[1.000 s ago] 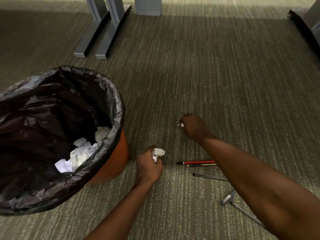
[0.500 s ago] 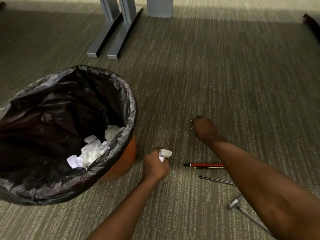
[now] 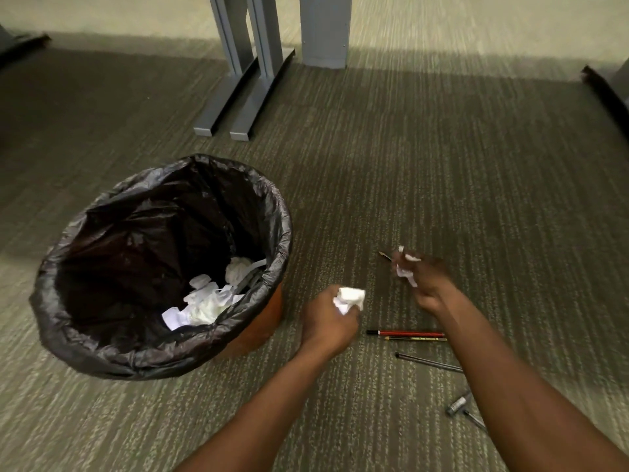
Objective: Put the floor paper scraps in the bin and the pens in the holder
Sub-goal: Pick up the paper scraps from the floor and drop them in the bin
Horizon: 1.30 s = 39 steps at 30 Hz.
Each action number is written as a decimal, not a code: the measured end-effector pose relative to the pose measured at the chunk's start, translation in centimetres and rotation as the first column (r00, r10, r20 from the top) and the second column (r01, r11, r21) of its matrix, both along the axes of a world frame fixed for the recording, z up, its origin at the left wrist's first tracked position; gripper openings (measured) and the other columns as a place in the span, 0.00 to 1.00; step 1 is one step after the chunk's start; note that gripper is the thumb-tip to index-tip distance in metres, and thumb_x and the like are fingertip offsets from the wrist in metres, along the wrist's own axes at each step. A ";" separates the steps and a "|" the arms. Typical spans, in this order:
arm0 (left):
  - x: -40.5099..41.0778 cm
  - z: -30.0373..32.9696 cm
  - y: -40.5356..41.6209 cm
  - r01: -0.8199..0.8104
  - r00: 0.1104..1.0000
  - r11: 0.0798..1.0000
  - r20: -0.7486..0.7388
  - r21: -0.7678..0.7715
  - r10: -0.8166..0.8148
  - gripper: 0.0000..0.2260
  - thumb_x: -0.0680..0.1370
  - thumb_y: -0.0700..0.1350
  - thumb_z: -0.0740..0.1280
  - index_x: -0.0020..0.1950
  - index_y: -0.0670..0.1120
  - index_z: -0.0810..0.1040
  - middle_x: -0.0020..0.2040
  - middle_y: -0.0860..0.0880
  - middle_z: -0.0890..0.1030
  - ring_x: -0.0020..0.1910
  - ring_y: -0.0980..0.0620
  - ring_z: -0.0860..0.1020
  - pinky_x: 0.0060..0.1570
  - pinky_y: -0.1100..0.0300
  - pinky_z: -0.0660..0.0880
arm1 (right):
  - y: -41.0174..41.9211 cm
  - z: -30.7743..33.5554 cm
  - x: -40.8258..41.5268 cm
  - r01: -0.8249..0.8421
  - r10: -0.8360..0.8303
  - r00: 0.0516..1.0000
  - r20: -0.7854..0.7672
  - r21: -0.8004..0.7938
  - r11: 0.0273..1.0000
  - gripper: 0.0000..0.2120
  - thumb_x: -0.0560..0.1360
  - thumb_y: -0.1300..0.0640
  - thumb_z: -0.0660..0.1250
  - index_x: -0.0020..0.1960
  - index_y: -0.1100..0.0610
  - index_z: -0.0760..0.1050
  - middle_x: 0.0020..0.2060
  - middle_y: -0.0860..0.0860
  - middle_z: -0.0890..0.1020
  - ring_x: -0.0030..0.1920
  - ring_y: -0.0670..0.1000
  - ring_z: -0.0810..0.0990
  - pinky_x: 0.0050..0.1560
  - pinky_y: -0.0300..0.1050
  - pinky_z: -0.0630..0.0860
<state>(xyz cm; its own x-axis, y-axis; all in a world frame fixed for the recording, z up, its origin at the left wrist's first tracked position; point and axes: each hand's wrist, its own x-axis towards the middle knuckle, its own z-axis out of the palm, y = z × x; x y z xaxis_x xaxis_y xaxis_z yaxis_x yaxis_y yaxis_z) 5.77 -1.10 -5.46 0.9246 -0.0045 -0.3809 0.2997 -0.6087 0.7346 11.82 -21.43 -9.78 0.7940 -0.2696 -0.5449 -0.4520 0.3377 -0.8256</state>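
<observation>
An orange bin [image 3: 269, 321] lined with a black bag stands on the carpet at the left, with crumpled white paper [image 3: 211, 301] inside. My left hand [image 3: 328, 323] is closed around a white paper ball [image 3: 350, 299] just right of the bin. My right hand [image 3: 425, 277] grips white paper scraps [image 3: 405, 272] and what looks like a thin pencil tip [image 3: 385, 255] sticks out to its left. A red pen [image 3: 405, 333], a dark pencil [image 3: 417, 338], a grey pen [image 3: 427, 361] and a silver pen [image 3: 459, 403] lie on the carpet under my right forearm. No holder is visible.
Grey metal desk legs [image 3: 238, 97] stand on the carpet beyond the bin, with a grey panel [image 3: 325, 28] beside them. Dark furniture bases sit at the far right [image 3: 602, 86] and far left edges.
My right hand has lifted off the carpet with paper scraps now showing in its fingers. My left hand has risen slightly with its paper ball. The view has shifted, so the bin appears further right.
</observation>
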 end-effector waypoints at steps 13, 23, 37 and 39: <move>-0.6 20.7 13.3 -0.322 0.764 0.941 0.558 -0.103 0.323 0.11 0.76 0.53 0.73 0.57 0.55 0.82 0.46 0.58 0.86 0.44 0.59 0.84 0.47 0.56 0.82 | 18.4 23.0 -0.2 -0.393 0.360 0.750 0.555 -0.063 0.917 0.02 0.76 0.64 0.73 0.48 0.62 0.83 0.38 0.53 0.85 0.38 0.47 0.83 0.38 0.42 0.80; 1.1 15.5 19.1 -0.334 0.936 0.920 0.188 0.205 0.298 0.38 0.71 0.59 0.76 0.78 0.54 0.66 0.69 0.48 0.79 0.61 0.44 0.82 0.57 0.53 0.80 | 25.2 20.8 1.9 -0.392 0.854 0.504 -0.129 -0.915 0.093 0.27 0.78 0.40 0.67 0.73 0.50 0.75 0.67 0.50 0.81 0.68 0.52 0.79 0.67 0.46 0.74; 1.8 16.0 15.4 -0.353 0.847 0.936 0.428 0.009 0.315 0.22 0.74 0.54 0.75 0.68 0.53 0.79 0.64 0.52 0.83 0.64 0.56 0.79 0.63 0.55 0.78 | 19.6 20.7 0.6 -0.235 0.806 0.545 0.231 -0.880 0.412 0.05 0.75 0.52 0.75 0.49 0.50 0.88 0.42 0.43 0.87 0.44 0.38 0.85 0.49 0.35 0.82; 1.9 15.9 14.7 -0.349 0.821 0.937 0.488 0.019 0.296 0.21 0.75 0.53 0.75 0.67 0.53 0.80 0.62 0.52 0.83 0.62 0.57 0.79 0.61 0.59 0.77 | 18.3 21.0 0.6 -0.247 0.803 0.539 0.254 -0.864 0.439 0.05 0.76 0.56 0.74 0.51 0.52 0.88 0.42 0.44 0.88 0.44 0.39 0.86 0.52 0.39 0.83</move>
